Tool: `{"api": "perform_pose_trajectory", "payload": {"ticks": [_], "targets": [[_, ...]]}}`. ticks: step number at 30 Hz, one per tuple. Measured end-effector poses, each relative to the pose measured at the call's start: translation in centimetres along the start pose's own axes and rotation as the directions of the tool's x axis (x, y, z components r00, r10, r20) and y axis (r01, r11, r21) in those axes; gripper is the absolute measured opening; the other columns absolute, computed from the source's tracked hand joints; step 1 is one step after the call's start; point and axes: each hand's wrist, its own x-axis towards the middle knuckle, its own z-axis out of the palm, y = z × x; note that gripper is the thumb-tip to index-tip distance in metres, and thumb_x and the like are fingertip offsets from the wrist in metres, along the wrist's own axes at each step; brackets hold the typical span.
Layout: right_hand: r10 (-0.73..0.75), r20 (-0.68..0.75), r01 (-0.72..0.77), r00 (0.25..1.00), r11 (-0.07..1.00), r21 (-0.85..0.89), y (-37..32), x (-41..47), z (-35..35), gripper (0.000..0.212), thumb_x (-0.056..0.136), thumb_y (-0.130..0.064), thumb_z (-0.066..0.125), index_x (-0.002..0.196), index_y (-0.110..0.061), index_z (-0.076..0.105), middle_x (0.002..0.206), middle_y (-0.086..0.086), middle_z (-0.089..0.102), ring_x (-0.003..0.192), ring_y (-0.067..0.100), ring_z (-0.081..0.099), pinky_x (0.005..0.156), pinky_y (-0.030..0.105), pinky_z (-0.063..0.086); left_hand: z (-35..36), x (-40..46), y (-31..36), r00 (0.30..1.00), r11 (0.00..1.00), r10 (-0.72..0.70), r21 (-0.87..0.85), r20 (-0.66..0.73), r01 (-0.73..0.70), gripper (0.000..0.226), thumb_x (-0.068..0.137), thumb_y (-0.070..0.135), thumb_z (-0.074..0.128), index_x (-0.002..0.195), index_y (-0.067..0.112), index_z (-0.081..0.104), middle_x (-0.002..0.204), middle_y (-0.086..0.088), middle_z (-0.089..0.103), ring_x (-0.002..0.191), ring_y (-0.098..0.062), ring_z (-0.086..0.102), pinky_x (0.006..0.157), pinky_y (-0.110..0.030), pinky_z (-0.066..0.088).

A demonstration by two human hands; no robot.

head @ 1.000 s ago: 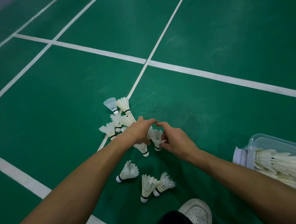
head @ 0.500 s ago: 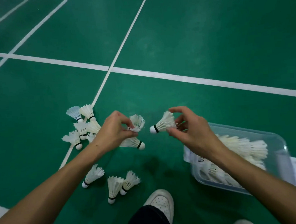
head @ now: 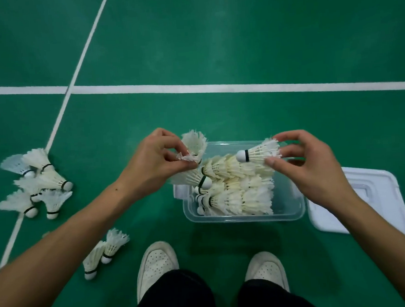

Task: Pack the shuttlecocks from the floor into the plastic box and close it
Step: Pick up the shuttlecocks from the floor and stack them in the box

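A clear plastic box point(head: 293, 213) stands open on the green floor, holding rows of stacked white shuttlecocks point(head: 234, 194). My left hand point(head: 154, 161) hovers over the box's left end and pinches two shuttlecocks point(head: 195, 144) by their feathers. Over the box's far right side, my right hand point(head: 306, 168) pinches one shuttlecock point(head: 259, 153) by its feathers, cork pointing left. Several loose shuttlecocks point(head: 39, 182) lie in a heap on the floor at the left. Two more shuttlecocks point(head: 103, 252) lie near my left shoe.
The white lid point(head: 379, 185) lies flat on the floor right of the box, partly under my right forearm. My two white shoes point(head: 156, 263) stand just in front of the box. White court lines point(head: 216, 87) cross the floor beyond it.
Both hands have carried their shuttlecocks rightward from the floor pile to above the box. The view has swung so the box now sits in the centre.
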Motion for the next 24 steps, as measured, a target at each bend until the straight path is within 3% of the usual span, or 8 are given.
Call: {"api": "perform_pose_trajectory", "payload": {"ticks": [3,8,11,15,19,24], "targets": [[0.018,0.010,-0.019,1.000,1.000,0.008,1.4,-0.6,0.1,0.036,0.085,-0.026,0.087,0.113,-0.034,0.065,0.085,-0.001,0.075,0.082,0.012,0.072,0.078,0.041,0.060,1.2,0.8,0.0,1.000,1.000,0.009,-0.021,-0.020,-0.009,0.023,0.069,0.031,0.086,0.081,0.018,0.072,0.105,-0.001,0.057,0.054,-0.001,0.060,0.062,-0.015,0.053],[-0.015,0.126,0.029,0.992,0.994,-0.108,1.6,-1.1,3.5,0.035,0.087,-0.031,0.084,0.114,-0.034,0.062,0.082,-0.010,0.073,0.082,0.003,0.071,0.076,0.031,0.058,0.7,1.9,-0.5,0.992,0.999,-0.017,0.036,-0.126,0.022,0.025,0.068,0.037,0.086,0.082,0.022,0.074,0.109,-0.007,0.059,0.061,-0.018,0.059,0.064,-0.019,0.056],[-0.037,0.216,0.087,0.976,0.971,-0.224,1.2,-1.0,6.5,0.036,0.090,-0.033,0.082,0.118,-0.034,0.059,0.087,-0.015,0.073,0.084,-0.001,0.069,0.078,0.031,0.061,0.3,2.0,-0.4,0.986,0.999,-0.026,0.027,-0.165,0.031,0.023,0.068,0.035,0.086,0.081,0.022,0.072,0.109,-0.005,0.058,0.060,-0.012,0.056,0.064,-0.015,0.054],[-0.049,0.272,0.136,0.961,0.941,-0.310,0.9,-0.1,9.8,0.035,0.091,-0.033,0.079,0.120,-0.031,0.059,0.095,-0.012,0.076,0.089,0.011,0.071,0.081,0.040,0.060,0.0,1.8,-0.8,0.984,0.999,-0.030,0.016,-0.178,0.033,0.021,0.069,0.030,0.088,0.082,0.023,0.072,0.107,-0.004,0.057,0.060,-0.012,0.055,0.064,-0.015,0.053],[-0.012,0.285,0.106,0.959,0.943,-0.316,0.6,1.2,11.8,0.031,0.092,-0.033,0.078,0.117,-0.030,0.059,0.095,-0.012,0.077,0.087,0.012,0.071,0.076,0.037,0.059,-0.2,1.3,-1.3,0.985,0.999,-0.036,-0.010,-0.170,0.035,0.022,0.067,0.033,0.086,0.082,0.025,0.073,0.103,0.004,0.055,0.059,-0.008,0.053,0.064,-0.012,0.050],[0.069,0.301,0.029,0.951,0.950,-0.310,1.1,1.6,13.0,0.026,0.092,-0.036,0.079,0.107,-0.033,0.058,0.093,-0.017,0.078,0.083,0.002,0.070,0.068,0.031,0.054,-0.6,1.0,-1.9,0.986,0.999,-0.033,0.007,-0.166,0.035,0.020,0.072,0.023,0.090,0.085,0.020,0.075,0.103,-0.001,0.055,0.058,-0.009,0.051,0.061,-0.013,0.049]]}}
